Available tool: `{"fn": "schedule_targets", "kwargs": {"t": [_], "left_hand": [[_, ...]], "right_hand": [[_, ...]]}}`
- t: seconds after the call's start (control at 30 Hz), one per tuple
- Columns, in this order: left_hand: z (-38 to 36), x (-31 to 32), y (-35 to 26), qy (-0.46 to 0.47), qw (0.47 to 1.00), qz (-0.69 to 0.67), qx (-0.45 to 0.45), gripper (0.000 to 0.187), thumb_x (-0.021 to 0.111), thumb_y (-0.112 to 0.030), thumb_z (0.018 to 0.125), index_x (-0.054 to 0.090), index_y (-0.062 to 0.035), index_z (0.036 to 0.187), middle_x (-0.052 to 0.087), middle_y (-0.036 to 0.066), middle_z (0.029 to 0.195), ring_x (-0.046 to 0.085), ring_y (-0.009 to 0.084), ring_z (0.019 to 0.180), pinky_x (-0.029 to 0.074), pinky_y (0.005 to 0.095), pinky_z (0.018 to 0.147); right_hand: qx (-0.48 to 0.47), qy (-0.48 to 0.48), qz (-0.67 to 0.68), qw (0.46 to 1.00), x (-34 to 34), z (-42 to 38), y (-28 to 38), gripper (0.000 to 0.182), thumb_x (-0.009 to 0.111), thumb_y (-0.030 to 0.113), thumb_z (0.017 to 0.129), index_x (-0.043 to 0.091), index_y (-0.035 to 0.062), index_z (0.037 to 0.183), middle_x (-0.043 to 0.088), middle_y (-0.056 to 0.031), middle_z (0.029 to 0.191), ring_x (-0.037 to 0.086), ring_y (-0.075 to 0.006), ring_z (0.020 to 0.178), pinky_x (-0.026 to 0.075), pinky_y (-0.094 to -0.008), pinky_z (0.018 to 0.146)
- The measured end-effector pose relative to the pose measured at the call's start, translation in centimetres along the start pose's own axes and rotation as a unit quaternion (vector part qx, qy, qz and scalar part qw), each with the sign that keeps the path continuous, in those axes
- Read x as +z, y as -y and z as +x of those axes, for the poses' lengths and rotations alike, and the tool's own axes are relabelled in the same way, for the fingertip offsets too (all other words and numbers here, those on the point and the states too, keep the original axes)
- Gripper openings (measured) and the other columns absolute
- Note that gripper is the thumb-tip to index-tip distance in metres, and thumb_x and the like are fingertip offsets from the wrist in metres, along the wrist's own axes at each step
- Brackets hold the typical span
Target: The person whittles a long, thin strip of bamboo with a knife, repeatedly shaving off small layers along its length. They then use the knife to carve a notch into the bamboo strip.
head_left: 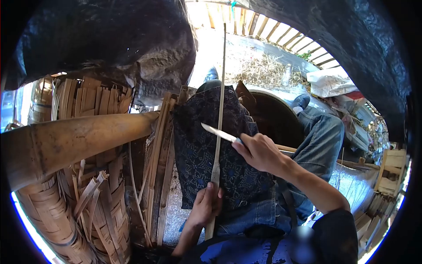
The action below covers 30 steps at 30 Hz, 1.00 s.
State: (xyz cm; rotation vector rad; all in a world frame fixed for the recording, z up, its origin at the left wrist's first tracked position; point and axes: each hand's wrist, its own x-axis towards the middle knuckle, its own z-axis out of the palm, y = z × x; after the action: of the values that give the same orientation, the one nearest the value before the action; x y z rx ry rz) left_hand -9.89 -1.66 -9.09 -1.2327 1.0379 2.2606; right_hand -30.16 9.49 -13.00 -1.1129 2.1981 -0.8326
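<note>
A long thin bamboo strip (221,97) runs upright through the middle of the view, over a dark patterned cloth (193,163) on the lap. Low on the strip, my left hand (204,206) is closed round its wider lower part. My right hand (263,154) grips a knife (218,133), its fingers wrapped round a handle that is mostly hidden. The blade points left and lies across the strip, at about mid-length.
A thick bamboo pole (88,138) reaches in from the left above woven baskets (52,215) and split bamboo. Behind the right knee is a dark round container (274,119). Dark sheeting (105,39) hangs overhead; a white sack (332,82) lies at upper right.
</note>
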Motion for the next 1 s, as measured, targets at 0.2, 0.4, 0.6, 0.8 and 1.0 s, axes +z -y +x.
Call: {"fn": "schedule_targets", "kwargs": {"t": [0.2,0.4,0.6,0.8,1.0], "left_hand": [[-0.1,0.6,-0.3,-0.006,1.000,0.011,-0.011,0.046,0.028,-0.047,0.096,0.046,-0.0074,0.081,0.033,-0.004,0.049,0.030,0.0061,0.038,0.026,0.0220,0.038],[-0.4,0.7,0.2,-0.015,0.997,0.078,0.020,0.046,0.027,-0.046,0.097,0.046,-0.0066,0.081,0.033,-0.004,0.048,0.029,0.0061,0.038,0.025,0.0227,0.037],[-0.5,0.8,-0.1,-0.018,0.998,0.065,0.007,0.047,0.026,-0.045,0.097,0.045,-0.0062,0.081,0.034,-0.003,0.049,0.029,0.0060,0.038,0.025,0.0228,0.036],[-0.5,0.9,0.2,-0.017,0.997,0.069,0.009,0.046,0.026,-0.044,0.098,0.046,-0.0064,0.081,0.034,-0.003,0.049,0.029,0.0059,0.038,0.024,0.0229,0.036],[-0.5,0.9,0.0,-0.020,0.998,0.066,0.013,0.046,0.027,-0.046,0.097,0.045,-0.0075,0.080,0.031,-0.004,0.048,0.027,0.0060,0.037,0.023,0.0227,0.035]], "right_hand": [[0.006,0.080,-0.046,0.996,-0.3,-2.8,1.2,0.046,0.047,0.038,0.092,0.050,0.0018,0.064,0.048,-0.0136,0.042,0.052,-0.0302,0.037,0.042,-0.0399,0.038],[0.030,0.032,-0.028,0.999,0.2,-0.8,-0.7,0.055,0.043,0.042,0.093,0.050,0.0025,0.056,0.050,-0.0144,0.044,0.052,-0.0301,0.037,0.043,-0.0392,0.040],[-0.014,0.152,-0.019,0.988,-1.3,-1.7,0.5,0.058,0.041,0.044,0.094,0.052,0.0012,0.056,0.049,-0.0164,0.045,0.054,-0.0304,0.041,0.044,-0.0401,0.043],[0.044,0.065,-0.022,0.997,-0.7,-0.1,0.1,0.057,0.043,0.041,0.094,0.050,0.0011,0.053,0.048,-0.0153,0.043,0.053,-0.0301,0.039,0.043,-0.0403,0.042],[0.045,0.211,0.008,0.977,-1.8,-1.0,0.8,0.059,0.039,0.042,0.095,0.049,0.0023,0.052,0.045,-0.0150,0.043,0.049,-0.0288,0.038,0.041,-0.0380,0.045]]}}
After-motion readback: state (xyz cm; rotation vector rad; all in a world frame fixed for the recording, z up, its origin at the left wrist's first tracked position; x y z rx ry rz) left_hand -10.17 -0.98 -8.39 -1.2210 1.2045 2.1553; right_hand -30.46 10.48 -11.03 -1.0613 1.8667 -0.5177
